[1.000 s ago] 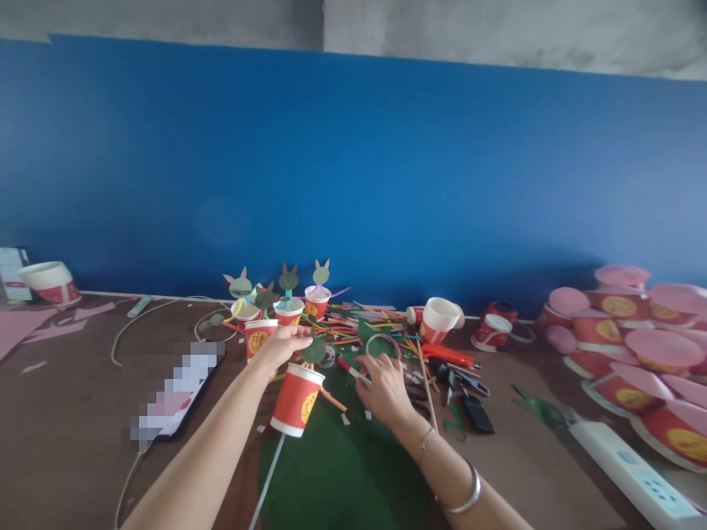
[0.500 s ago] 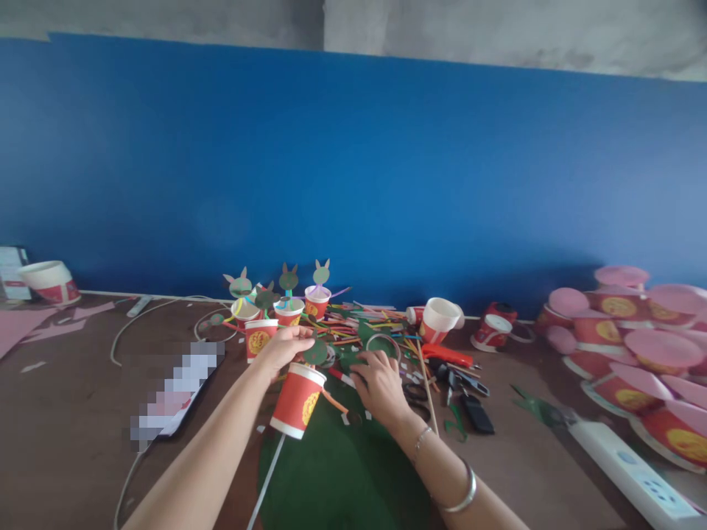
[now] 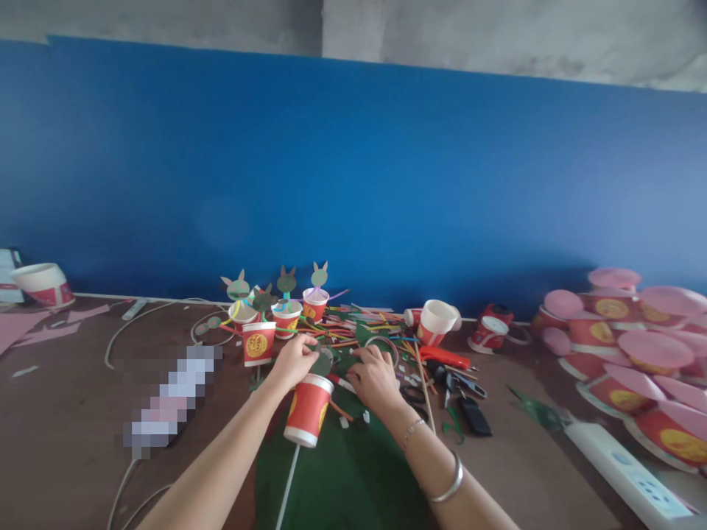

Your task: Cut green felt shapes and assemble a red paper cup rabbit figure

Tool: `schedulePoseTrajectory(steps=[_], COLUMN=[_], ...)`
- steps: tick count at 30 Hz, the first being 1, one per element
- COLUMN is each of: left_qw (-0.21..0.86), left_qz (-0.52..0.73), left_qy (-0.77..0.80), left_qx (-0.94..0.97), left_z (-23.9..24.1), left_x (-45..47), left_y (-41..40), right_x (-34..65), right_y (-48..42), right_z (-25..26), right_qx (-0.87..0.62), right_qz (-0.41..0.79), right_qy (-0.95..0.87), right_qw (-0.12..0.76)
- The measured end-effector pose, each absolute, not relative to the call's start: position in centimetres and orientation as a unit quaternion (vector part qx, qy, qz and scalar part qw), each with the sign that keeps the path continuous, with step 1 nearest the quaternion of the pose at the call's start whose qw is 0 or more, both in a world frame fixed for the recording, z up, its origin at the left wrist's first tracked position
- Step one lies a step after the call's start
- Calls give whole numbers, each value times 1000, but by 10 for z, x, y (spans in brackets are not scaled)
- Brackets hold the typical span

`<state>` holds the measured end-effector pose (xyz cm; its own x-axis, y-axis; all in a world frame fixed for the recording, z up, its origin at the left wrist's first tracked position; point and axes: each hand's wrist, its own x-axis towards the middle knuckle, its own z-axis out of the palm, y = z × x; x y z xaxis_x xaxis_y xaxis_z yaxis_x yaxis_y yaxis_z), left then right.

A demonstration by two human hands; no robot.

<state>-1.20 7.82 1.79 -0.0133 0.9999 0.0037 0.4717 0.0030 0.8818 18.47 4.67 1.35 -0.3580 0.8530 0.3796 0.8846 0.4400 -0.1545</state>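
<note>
My left hand (image 3: 297,362) is closed in a pinch on the green paper head (image 3: 322,362) of a cup puppet. Below the head is the puppet's red paper cup (image 3: 309,411), slightly tilted, with a white stick (image 3: 288,486) coming out of its base. An orange strip (image 3: 343,411) sticks out at the cup's right side. To the right, my right hand (image 3: 375,379) has its fingers bent together over green paper scraps, beside a roll of tape (image 3: 389,344). What its fingertips hold, if anything, is hidden.
Several finished-looking cup puppets (image 3: 258,344) stand behind my left hand. Colourful strips (image 3: 359,320) lie at the back. A white cup (image 3: 438,320), a red-handled tool (image 3: 445,358) and a power strip (image 3: 624,471) are on the right, with pink-topped cups (image 3: 624,397) beyond. A phone (image 3: 171,401) lies left.
The cup has shifted slightly right and down and stands more upright. My left hand has moved a little right with it. My right hand stays nearly in place; the view has shifted slightly.
</note>
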Motion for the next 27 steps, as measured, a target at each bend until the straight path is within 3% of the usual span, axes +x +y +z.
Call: schedulePoseTrajectory(steps=[5, 12, 17, 22, 27], left_qw=[293, 110, -26, -20, -20], left_qz=[363, 359, 281, 174, 145], left_qy=[606, 555, 494, 442, 437], left_qx=[644, 742, 823, 880, 888], left_z=[21, 46, 66, 66, 53], left_x=[-10, 4, 20, 33, 38], left_y=[74, 55, 33, 23, 26], right_x=[184, 184, 186, 185, 185], right_y=[48, 50, 50, 50, 52], right_z=[14, 11, 10, 10, 8], right_qx=[-509, -532, -527, -512, -510], right_qz=[-53, -42, -32, -47, -52], right_qy=[-836, -822, -824, -835, -835], right_qw=[197, 198, 208, 194, 200])
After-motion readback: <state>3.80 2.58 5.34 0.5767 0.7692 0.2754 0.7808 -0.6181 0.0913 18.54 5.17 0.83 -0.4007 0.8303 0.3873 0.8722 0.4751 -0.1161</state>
